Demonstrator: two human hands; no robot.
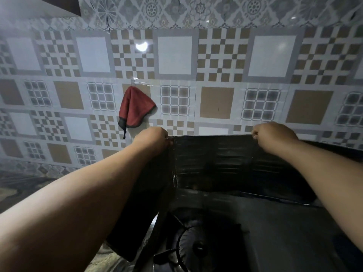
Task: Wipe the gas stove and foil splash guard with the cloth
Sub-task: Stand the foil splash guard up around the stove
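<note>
Two bare forearms, no sleeves

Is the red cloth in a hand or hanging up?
Hanging: the red cloth hangs from a wall hook; both hands grip the splash guard.

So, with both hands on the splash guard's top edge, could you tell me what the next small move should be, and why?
Probably let go with the left hand and take the red cloth from its wall hook. Both hands, the right hand included, pinch the foil splash guard by its top edge, so neither holds anything to wipe with.
</note>
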